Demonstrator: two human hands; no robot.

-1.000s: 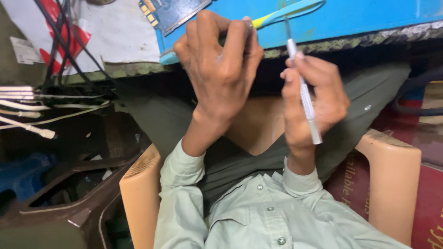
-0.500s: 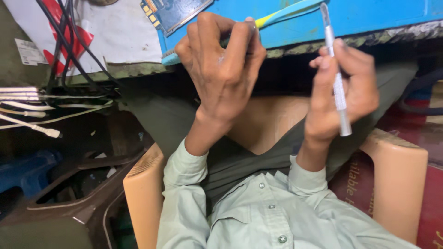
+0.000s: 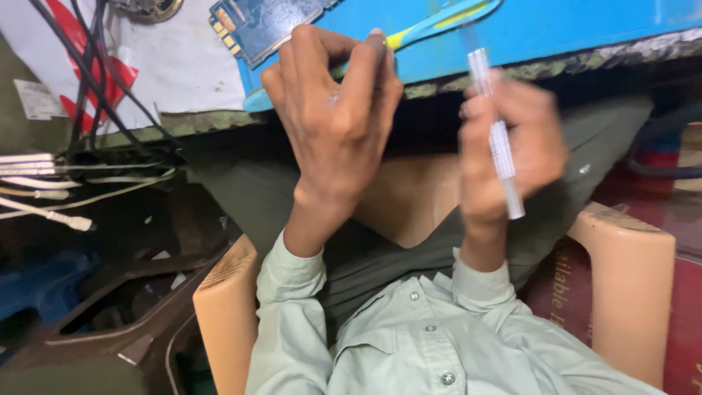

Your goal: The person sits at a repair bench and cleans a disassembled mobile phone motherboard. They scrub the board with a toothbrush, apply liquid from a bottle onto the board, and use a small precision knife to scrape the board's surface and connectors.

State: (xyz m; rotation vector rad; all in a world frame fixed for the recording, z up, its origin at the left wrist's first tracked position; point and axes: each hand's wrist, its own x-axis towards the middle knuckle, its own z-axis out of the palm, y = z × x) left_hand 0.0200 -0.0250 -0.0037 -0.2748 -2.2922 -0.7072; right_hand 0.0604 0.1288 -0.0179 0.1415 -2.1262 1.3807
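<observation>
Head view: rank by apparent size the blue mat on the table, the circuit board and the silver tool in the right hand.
1. Blue mat, though cut off by the frame.
2. Circuit board, partly cropped.
3. Silver tool, thin, blurred and nearer the camera, so its rank below the board is unsure.

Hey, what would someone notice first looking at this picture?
Two raised hands fill the middle: the left hand reaches to the edge of the bright blue work surface, and the right hand, blurred, grips a slim white pen-like tool. A blue circuit board lies top centre, with black cables hanging at the left.
</observation>
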